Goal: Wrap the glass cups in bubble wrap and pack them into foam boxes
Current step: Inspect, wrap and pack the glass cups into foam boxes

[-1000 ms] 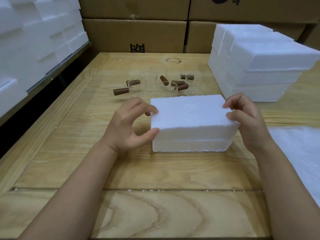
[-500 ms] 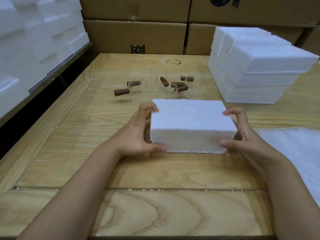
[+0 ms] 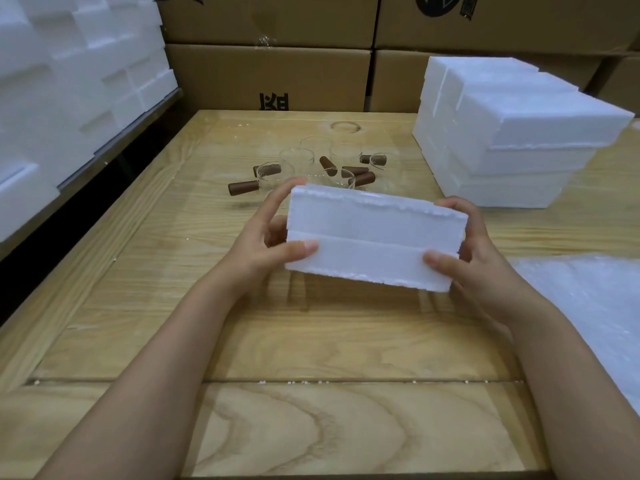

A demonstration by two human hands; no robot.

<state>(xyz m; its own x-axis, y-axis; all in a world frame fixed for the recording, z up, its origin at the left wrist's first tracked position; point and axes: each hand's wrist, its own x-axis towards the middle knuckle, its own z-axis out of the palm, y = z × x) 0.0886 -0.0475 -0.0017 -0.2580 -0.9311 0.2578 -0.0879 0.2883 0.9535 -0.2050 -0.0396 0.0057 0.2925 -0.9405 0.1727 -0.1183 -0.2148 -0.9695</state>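
Foam box [image 3: 374,240] in both hands, carton [image 3: 268,77] print illegible

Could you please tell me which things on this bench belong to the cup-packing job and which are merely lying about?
Job:
white foam box, held by both hands
clear glass cups with brown handles
bubble wrap sheet
stacked white foam boxes

Lying about:
brown cardboard cartons

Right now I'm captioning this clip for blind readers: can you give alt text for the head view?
Two bare hands, left hand and right hand, hold a closed white foam box tilted above a wooden table. Behind it stand glass cups with brown handles, a stack of foam boxes at right, and bubble wrap at the right edge.
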